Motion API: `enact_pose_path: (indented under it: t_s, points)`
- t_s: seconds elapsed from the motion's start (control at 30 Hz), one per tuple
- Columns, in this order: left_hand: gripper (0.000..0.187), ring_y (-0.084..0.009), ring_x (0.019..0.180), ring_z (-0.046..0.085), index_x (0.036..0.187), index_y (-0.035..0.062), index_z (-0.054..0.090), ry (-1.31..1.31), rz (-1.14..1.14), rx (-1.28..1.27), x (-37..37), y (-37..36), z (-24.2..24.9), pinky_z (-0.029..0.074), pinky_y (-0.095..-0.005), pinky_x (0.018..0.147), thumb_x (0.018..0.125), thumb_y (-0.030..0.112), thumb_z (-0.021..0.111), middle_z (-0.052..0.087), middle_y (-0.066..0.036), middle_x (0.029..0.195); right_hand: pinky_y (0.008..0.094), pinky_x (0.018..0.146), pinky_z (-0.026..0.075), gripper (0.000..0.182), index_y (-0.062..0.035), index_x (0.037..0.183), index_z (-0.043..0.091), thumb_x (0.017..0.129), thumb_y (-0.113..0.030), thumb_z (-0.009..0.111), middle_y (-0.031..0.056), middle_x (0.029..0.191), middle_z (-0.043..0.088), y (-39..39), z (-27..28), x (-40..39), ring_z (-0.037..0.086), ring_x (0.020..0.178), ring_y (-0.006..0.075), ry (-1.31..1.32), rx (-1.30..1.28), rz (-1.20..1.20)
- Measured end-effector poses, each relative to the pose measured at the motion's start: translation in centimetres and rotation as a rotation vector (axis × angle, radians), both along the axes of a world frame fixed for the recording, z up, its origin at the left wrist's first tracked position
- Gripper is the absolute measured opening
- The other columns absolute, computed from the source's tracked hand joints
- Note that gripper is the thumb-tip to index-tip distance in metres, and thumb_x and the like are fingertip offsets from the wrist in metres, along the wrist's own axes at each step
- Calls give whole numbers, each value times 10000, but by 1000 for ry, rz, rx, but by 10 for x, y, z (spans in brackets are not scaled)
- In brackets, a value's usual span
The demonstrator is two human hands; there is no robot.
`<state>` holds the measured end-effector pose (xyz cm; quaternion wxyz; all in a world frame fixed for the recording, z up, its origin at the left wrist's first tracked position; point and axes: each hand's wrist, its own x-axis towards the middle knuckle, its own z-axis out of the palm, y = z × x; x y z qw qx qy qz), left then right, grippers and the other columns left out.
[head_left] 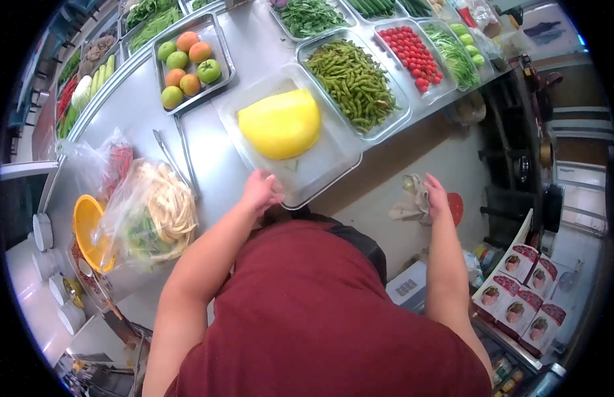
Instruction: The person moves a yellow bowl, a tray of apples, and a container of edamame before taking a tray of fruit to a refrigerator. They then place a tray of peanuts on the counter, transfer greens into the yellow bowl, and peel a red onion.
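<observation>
Now left hand (259, 190) grips clear plastic tray (320, 169) w/ smooth yellow wedge (280, 124), right hand (436, 195) clutches crumpled cloth (411, 198).

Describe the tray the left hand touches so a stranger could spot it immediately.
On the steel counter, find the row of clear trays. The left hand touches the near edge of the clear tray beside the green bean tray. It alone holds one big yellow lump.

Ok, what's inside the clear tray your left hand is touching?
The clear tray holds one big yellow wedge, maybe squash, plus a few green scraps. The left hand covers part of the near rim; whatever lies under the wedge is hidden.
</observation>
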<state>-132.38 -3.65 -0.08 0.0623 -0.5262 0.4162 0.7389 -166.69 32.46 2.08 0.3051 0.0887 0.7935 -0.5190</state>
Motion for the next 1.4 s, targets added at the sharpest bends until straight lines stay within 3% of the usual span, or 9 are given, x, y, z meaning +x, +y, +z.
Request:
enact_pose_path:
  t_s: [0.2, 0.27, 0.4, 0.6, 0.67, 0.87, 1.0, 1.13, 1.4]
  points:
    - [392, -292, 699, 656, 1334, 33, 320, -14, 42, -1, -2, 2, 6, 559, -339, 564, 976, 151, 428, 592, -219, 1039, 346, 837, 511, 346, -12, 1128, 616, 911, -281, 622, 73, 1066, 645, -95, -28, 0, 611, 961, 202, -174, -136, -38]
    - [376, -278, 654, 652, 1308, 27, 347, -11, 75, -10, -2, 2, 6, 554, -333, 538, 965, 142, 449, 592, -211, 1008, 360, 793, 515, 385, -6, 1040, 626, 868, -348, 671, 87, 1002, 636, -133, -28, -7, 620, 887, 210, -308, -275, -131]
    - [402, -295, 725, 661, 1355, 45, 298, -9, 53, -25, -2, 7, 7, 561, -337, 577, 980, 143, 404, 589, -211, 1045, 373, 747, 497, 481, 59, 999, 622, 810, -376, 706, 107, 930, 633, -173, -48, -32, 614, 861, 203, -72, -63, 66]
    - [459, -304, 674, 662, 1387, 74, 270, -39, 103, -76, -1, 7, 15, 573, -348, 560, 949, 92, 407, 572, -225, 1117, 398, 673, 499, 376, 57, 931, 612, 745, -257, 703, 113, 868, 622, -188, -44, -46, 603, 778, 213, -251, -18, 17]
    - [534, -307, 664, 661, 1425, 93, 228, -35, 84, -62, 3, 2, 15, 573, -345, 544, 927, 72, 419, 564, -227, 1134, 403, 620, 517, 242, 0, 903, 592, 764, -184, 664, 109, 799, 600, -184, -44, -44, 605, 704, 242, -330, -119, -90]
    - [629, -314, 608, 652, 1464, 111, 169, -28, 82, -62, 15, -5, 19, 563, -337, 490, 901, 41, 441, 574, -231, 1103, 398, 697, 516, 162, -58, 862, 583, 705, -95, 578, 95, 794, 596, -111, -90, -64, 590, 742, 244, -561, -288, -104]
    - [660, -322, 609, 660, 1466, 108, 166, -17, 81, -44, 16, -14, 15, 570, -347, 487, 882, 23, 462, 575, -240, 1103, 419, 612, 488, 110, -55, 770, 538, 686, -103, 591, 80, 741, 550, -83, -51, -33, 556, 670, 250, -466, -210, -188]
    - [693, -337, 634, 673, 1470, 96, 167, -14, 72, -33, 15, -16, 21, 583, -358, 504, 862, 13, 491, 570, -248, 1109, 411, 684, 508, 148, -61, 835, 565, 705, -130, 580, 81, 821, 590, -21, -70, -9, 591, 764, 249, -386, -311, -264]
    - [689, -335, 662, 674, 1473, 81, 191, 66, 34, -23, -30, -25, 12, 585, -355, 523, 857, -2, 488, 571, -237, 1106, 391, 764, 506, 184, -83, 875, 593, 705, -154, 588, 48, 870, 595, 93, -19, 78, 583, 845, 232, -362, -218, -595]
